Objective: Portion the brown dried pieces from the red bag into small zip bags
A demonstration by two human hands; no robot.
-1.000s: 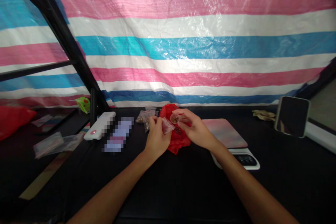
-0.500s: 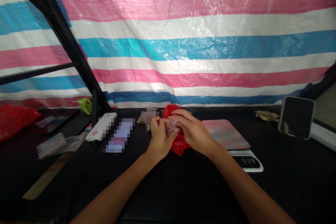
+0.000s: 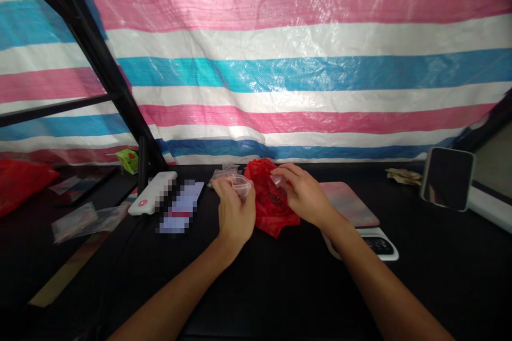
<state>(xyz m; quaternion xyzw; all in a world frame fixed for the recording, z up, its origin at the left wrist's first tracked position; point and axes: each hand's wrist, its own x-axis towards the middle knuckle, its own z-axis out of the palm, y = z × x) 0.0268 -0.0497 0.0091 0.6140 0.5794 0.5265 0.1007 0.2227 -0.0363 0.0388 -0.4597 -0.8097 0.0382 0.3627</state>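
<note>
My left hand (image 3: 236, 208) is closed around a small clear plastic bag (image 3: 241, 185), whose mouth stands rounded open at the top. To its right lies an opened red plastic bag (image 3: 276, 218) with small dark bits (image 3: 276, 200) inside, too small to name. Over the right side of that red bag, my right hand (image 3: 302, 192) pinches a small translucent piece of plastic (image 3: 276, 179); its exact kind does not show. Behind my left hand are small filled zip bags (image 3: 218, 176), partly hidden by the fingers.
Left of my hands lie a white power bank (image 3: 154, 192) and a lit phone (image 3: 182, 208). A pinkish flat case (image 3: 348, 202) and a white device (image 3: 384, 245) sit to the right. Farther right stands a dark-screened device (image 3: 448, 178). Clear bags (image 3: 76, 221) lie far left.
My hands have moved apart, left hand leftward with the clear bag, right hand rightward with the small plastic piece. The clear bag's mouth now shows open, and more of the red bag is uncovered.
</note>
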